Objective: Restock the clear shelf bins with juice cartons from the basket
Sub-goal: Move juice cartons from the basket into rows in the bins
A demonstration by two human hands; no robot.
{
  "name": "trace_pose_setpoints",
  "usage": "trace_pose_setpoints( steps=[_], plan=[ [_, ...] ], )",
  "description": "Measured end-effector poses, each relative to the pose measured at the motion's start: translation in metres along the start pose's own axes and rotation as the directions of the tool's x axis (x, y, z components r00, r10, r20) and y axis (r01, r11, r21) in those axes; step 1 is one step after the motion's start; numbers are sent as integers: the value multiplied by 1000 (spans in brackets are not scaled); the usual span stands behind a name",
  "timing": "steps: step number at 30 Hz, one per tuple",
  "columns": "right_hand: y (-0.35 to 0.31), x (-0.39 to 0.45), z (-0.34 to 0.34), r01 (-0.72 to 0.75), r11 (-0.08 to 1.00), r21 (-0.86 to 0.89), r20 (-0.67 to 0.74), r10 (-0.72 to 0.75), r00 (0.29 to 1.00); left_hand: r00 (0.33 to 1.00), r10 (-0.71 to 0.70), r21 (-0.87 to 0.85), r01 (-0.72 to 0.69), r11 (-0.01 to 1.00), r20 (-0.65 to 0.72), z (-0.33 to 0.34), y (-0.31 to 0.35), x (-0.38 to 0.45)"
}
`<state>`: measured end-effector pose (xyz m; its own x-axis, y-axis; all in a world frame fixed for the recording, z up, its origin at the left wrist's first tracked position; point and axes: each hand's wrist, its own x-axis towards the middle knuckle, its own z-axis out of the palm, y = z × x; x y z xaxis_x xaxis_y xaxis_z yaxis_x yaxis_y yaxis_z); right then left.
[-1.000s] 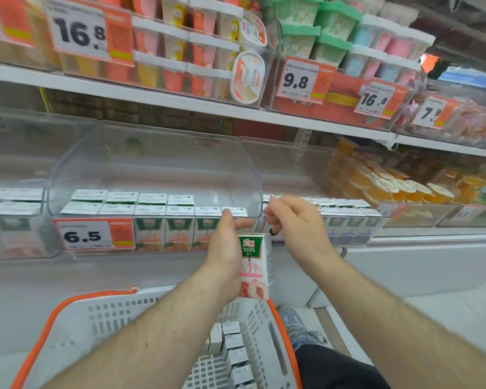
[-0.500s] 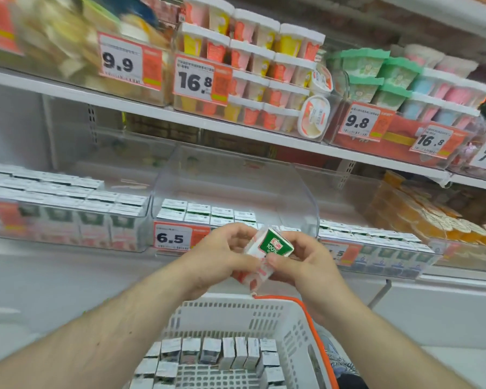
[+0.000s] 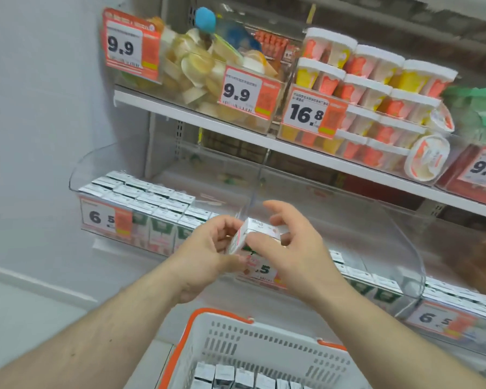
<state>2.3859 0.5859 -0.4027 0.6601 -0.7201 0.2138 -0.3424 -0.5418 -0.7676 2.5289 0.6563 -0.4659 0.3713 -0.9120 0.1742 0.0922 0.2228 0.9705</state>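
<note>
both hands pinch one carton (image 3: 257,234) in front of the middle bin (image 3: 348,226). the left hand (image 3: 208,254) curls its fingers round the near end; the right hand (image 3: 289,248) presses its thumb on the side, other fingers spread loose. the carton lies tilted, long axis running left to right, its print blurred. below, the basket (image 3: 264,341) holds more cartons (image 3: 236,377), cut off by the frame's bottom edge.

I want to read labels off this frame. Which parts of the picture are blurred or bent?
Head view: the 9.9 tag and 16.8 tag read sharply; the carton in both hands is motion-smeared, its print unreadable; the right edge blurs; the shelf bows from wide-angle distortion.
</note>
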Motion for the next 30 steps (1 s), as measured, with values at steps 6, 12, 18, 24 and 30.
trace_pose_setpoints(
  steps=[6, 12, 18, 24, 30],
  plan=[
    [-33, 41, 34, 149, 941, -302, -25, -164, 986, 948, 22, -14, -28, 1000, -319, -27, 12, 6],
    [-55, 138, 65, 109, 855, -507, -22, -139, 990, 683, -366, -269, 249, 930, -632, -54, -7, 22],
    [-28, 194, 114, -109, 809, -578, 117, 215, 970, 666, -506, -447, 278, 850, -548, -58, -17, 33],
    [-18, 197, 135, -162, 841, -517, 215, 310, 926, 669, -513, -442, 295, 847, -538, -60, -20, 33],
    [-15, 192, 138, -105, 836, -539, 261, 285, 922, 658, -500, -432, 280, 857, -564, -54, -20, 36]
  ],
)
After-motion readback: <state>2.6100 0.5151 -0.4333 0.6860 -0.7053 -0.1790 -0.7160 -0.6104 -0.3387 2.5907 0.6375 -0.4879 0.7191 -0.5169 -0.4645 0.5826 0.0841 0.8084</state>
